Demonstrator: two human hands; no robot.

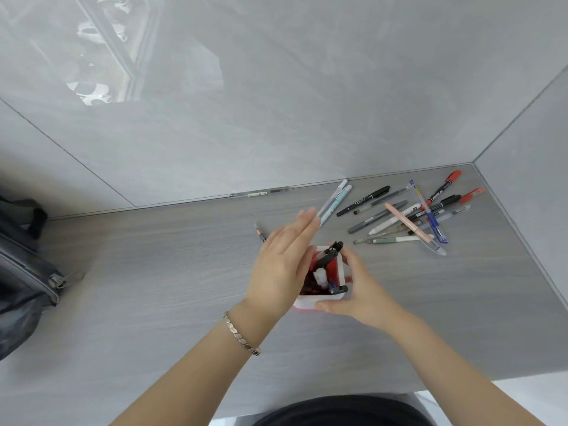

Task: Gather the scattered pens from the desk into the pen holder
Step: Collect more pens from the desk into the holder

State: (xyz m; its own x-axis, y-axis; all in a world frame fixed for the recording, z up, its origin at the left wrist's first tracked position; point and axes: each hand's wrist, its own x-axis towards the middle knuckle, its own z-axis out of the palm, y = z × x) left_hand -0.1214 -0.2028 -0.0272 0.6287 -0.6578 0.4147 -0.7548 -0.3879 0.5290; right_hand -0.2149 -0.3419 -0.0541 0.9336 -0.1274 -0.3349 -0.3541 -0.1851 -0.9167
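A white and red pen holder (336, 272) stands on the grey desk (153, 272) with several pens in it, one black pen (330, 253) sticking out at the top. My left hand (282, 262) lies flat against the holder's left side, fingers straight. My right hand (356, 290) curls round its right and near side. A heap of several scattered pens (405, 216) lies at the back right, with red, black, blue, pink and grey ones among them. Two pale pens (335, 201) lie just beyond my left fingertips. A pencil (260, 233) pokes out left of my left hand.
A dark bag (24, 272) with a zip pull sits at the desk's left edge. Grey walls close the desk at the back and right. A clear pen (261, 193) lies along the back wall. The desk's front edge runs near my body.
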